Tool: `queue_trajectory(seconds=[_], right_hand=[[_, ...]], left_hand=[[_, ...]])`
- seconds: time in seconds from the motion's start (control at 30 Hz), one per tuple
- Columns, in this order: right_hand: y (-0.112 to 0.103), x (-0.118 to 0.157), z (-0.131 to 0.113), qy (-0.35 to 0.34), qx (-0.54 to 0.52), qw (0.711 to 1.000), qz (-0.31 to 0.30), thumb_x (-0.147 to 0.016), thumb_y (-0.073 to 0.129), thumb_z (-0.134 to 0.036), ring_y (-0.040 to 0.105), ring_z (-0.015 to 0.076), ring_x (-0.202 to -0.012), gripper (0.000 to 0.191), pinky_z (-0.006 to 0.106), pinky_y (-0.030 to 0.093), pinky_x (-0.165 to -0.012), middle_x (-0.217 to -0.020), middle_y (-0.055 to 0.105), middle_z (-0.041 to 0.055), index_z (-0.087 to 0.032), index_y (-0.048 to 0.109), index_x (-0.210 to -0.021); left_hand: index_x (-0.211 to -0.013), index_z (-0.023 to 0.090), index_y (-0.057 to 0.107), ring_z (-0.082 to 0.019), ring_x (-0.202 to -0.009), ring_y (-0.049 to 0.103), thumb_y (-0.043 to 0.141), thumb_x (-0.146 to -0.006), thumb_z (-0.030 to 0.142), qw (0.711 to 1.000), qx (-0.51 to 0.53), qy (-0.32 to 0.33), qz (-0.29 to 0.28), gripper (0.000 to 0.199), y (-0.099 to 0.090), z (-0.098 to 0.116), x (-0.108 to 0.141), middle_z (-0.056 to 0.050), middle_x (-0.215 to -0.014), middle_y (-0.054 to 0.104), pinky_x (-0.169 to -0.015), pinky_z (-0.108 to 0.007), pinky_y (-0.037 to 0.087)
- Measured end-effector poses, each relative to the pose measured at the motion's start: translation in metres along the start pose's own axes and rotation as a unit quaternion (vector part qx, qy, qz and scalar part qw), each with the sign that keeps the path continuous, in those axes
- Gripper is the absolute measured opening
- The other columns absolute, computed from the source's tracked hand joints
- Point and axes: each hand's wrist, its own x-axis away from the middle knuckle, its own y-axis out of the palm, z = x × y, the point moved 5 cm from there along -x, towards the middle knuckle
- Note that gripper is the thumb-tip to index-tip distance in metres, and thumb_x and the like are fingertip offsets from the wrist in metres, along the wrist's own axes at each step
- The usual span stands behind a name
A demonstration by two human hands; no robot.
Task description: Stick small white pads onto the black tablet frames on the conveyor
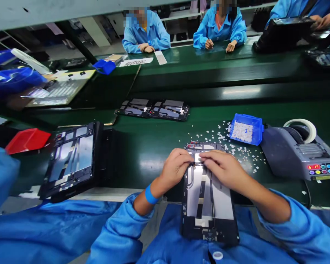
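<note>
An opened tablet [222, 198] lies in front of me, its near end over the bench edge against my blue clothing and its inner parts facing up. My left hand [177, 167], with a blue band at the wrist, is pinched at the tablet's upper left part; what its fingertips hold, if anything, is hidden. My right hand [225, 168] is closed, thumb and fingertips together beside a small white patch [197, 158] near the tablet's top. Small white pieces [222, 137] are scattered just beyond the tablet, and more fill a blue bin [257, 142].
A grey tape dispenser [280, 157] stands at right. Two opened tablets [169, 110] lie farther back. A stack of tablets [74, 157] and a red bin [29, 141] are at left. Co-workers in blue sit across the green bench [143, 146]; another person's blue sleeve [1, 176] is at left.
</note>
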Motion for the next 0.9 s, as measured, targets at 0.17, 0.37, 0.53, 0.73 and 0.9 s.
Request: queue_trajectory(seconds=[0.17, 0.37, 0.53, 0.73, 0.9], right_hand=[[0.035, -0.036, -0.001, 0.044, -0.048, 0.996, -0.064, -0.091, 0.063, -0.020, 0.064, 0.0127, -0.068, 0.009, 0.025, 0.047, -0.064, -0.080, 0.074, -0.0014, -0.020, 0.072, -0.090], [0.035, -0.029, 0.013, 0.091, -0.115, 0.989, -0.012, -0.090, 0.064, -0.026, 0.064, 0.0128, -0.067, 0.008, 0.024, 0.047, -0.060, -0.081, 0.073, -0.0009, -0.021, 0.069, -0.092], [0.036, -0.023, 0.005, -0.019, 0.066, 0.997, 0.029, -0.098, 0.062, -0.025, 0.072, 0.0186, -0.082, 0.010, 0.031, 0.054, -0.074, -0.090, 0.077, 0.0030, -0.021, 0.072, -0.101], [0.037, -0.005, -0.014, -0.201, 0.306, 0.922, 0.122, -0.105, 0.058, -0.022, 0.072, 0.0224, -0.087, 0.018, 0.035, 0.054, -0.085, -0.092, 0.077, 0.0092, -0.017, 0.073, -0.098], [0.035, -0.007, -0.013, -0.200, 0.276, 0.933, 0.118, -0.106, 0.054, -0.022, 0.074, 0.0222, -0.086, 0.022, 0.036, 0.057, -0.085, -0.096, 0.080, 0.0096, -0.015, 0.075, -0.102]], left_hand=[[-0.101, 0.023, 0.073, -0.016, -0.088, 0.066, 0.062, -0.097, 0.015, 0.995, 0.027, -0.085, 0.038, 0.014, 0.001, -0.003, 0.008, -0.004, -0.093, 0.069, -0.077, -0.028, 0.054], [-0.105, 0.021, 0.072, -0.014, -0.077, 0.062, 0.069, -0.087, 0.017, 0.970, 0.049, -0.235, 0.045, 0.019, 0.001, 0.002, 0.020, -0.001, -0.088, 0.070, -0.071, -0.026, 0.050], [-0.097, 0.021, 0.075, -0.014, -0.072, 0.062, 0.066, -0.089, 0.017, 0.968, 0.035, -0.245, 0.039, 0.013, 0.004, 0.006, 0.016, 0.000, -0.082, 0.071, -0.069, -0.026, 0.049], [-0.089, 0.022, 0.076, -0.016, -0.075, 0.065, 0.066, -0.091, 0.018, 0.974, -0.011, -0.225, 0.033, 0.011, 0.002, 0.012, 0.010, -0.001, -0.080, 0.073, -0.072, -0.029, 0.049], [-0.089, 0.022, 0.074, -0.017, -0.075, 0.066, 0.064, -0.091, 0.016, 0.977, -0.024, -0.209, 0.030, 0.011, 0.002, 0.014, 0.007, -0.001, -0.082, 0.074, -0.071, -0.029, 0.049]])
